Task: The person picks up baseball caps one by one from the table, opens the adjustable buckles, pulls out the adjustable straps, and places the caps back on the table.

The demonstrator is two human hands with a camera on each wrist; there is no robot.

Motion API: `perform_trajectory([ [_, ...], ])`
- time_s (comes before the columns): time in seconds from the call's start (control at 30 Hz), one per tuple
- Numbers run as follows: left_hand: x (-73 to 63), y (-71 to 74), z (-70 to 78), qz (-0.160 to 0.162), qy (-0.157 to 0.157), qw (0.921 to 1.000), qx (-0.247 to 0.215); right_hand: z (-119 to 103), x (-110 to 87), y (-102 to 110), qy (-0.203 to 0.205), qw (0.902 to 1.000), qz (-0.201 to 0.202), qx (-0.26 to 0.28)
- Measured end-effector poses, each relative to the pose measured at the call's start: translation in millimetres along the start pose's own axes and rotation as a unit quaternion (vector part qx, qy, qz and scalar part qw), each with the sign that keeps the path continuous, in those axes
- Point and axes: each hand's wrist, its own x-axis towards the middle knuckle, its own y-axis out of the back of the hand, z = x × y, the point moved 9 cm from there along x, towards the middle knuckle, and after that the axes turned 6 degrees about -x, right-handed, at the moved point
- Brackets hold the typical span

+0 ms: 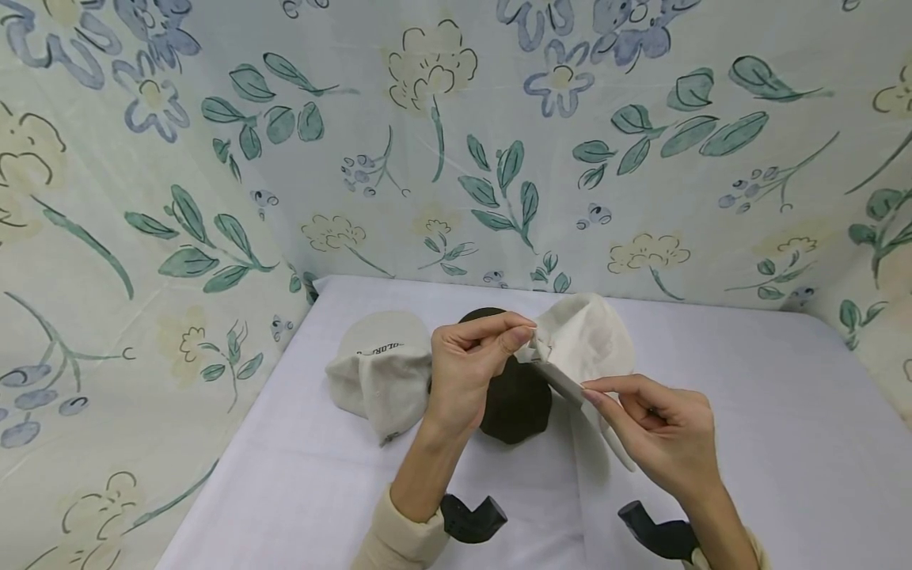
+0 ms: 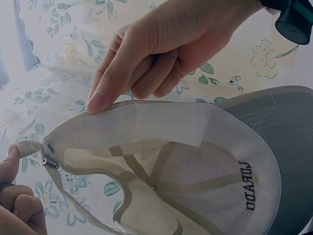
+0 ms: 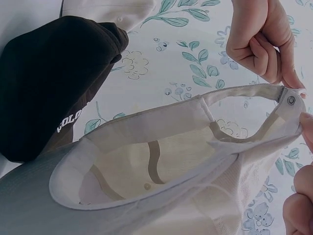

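A white baseball cap point(image 1: 591, 336) is held up between both hands, its inside and brim point(image 2: 281, 129) showing in the left wrist view. With thumb and forefinger my left hand point(image 1: 463, 368) pinches the loose end of the cap's back strap point(image 2: 30, 147), beside a small metal buckle point(image 2: 50, 161). My right hand point(image 1: 663, 427) pinches the cap's lower edge between thumb and forefinger, its other fingers curled. Behind the left hand lies a dark cap point(image 1: 518, 404), partly hidden. To its left rests a light beige cap point(image 1: 378, 372) with dark lettering.
All of this is on a table with a white cloth point(image 1: 285, 491). Fabric with a floral print point(image 1: 456, 158) hangs behind and at the sides. Black devices point(image 1: 473, 518) are worn on both wrists.
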Motion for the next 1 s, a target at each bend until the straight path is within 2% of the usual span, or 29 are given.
perform_trajectory([
  [1.0, 0.5, 1.3, 1.4, 0.010, -0.009, 0.9999, 0.000, -1.4, 0.2, -0.5, 0.010, 0.9999, -0.002, 0.000],
])
